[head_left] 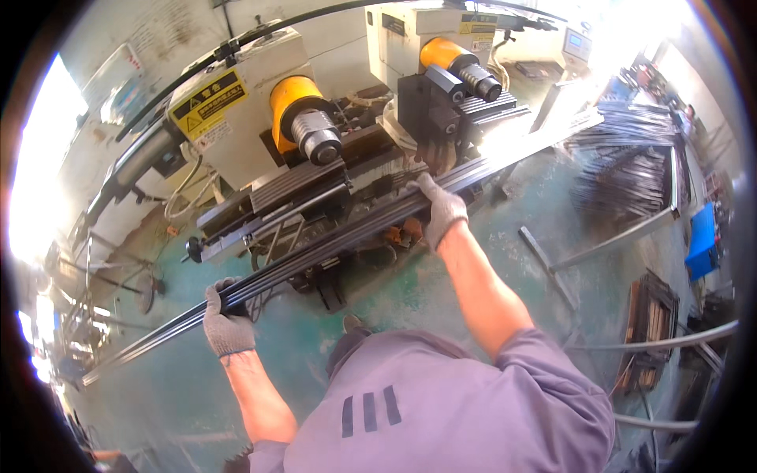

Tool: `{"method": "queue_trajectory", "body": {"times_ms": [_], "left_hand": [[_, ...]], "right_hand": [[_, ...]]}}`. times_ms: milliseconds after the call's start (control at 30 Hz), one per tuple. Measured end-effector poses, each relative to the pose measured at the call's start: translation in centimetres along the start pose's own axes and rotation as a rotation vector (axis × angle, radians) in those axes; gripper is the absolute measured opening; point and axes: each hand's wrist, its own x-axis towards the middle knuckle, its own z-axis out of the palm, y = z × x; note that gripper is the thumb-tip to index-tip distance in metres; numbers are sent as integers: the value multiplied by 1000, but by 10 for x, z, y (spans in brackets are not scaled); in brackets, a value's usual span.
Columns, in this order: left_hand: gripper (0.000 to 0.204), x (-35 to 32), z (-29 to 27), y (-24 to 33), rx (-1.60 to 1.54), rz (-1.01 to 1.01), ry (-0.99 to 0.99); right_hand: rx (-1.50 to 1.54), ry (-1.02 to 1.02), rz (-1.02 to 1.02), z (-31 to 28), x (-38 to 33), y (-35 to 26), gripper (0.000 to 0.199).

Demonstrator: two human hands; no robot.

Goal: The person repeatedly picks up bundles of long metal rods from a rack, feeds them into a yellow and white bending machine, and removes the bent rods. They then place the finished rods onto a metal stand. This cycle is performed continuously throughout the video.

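Note:
A bundle of long dark metal bars [339,235] runs slantwise in front of me, from the lower left up to the far right. My left hand [227,322], in a grey knitted glove, is closed around the bundle near its left end. Farther along, my right hand [441,209], gloved alike, grips the bars from the near side, its fingers partly hidden. Just beyond the bars is a machine with a grooved bed [303,185] and an orange-collared spindle head [303,118].
A second orange spindle head [461,67] sits by a dark clamp block [426,106]. At the right, stacked metal bars [631,169] lie on a frame [615,240]. Curved grey rails [662,345] stand near my right side. A blue box [700,240] is at the far right.

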Motion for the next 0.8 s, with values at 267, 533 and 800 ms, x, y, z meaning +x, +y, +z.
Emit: {"method": "queue_trajectory", "body": {"times_ms": [267,533,800], "left_hand": [[38,145,-21,37,-106,-151,-85],[36,224,-51,35,-121,-147,99],[31,233,5,-23,-96,-192,164]], "right_hand": [[-43,126,-41,54,161,-17,29],[-29,129,-122,41,263,-41,31],[-107,222,-67,48,267,-32,57]]}}
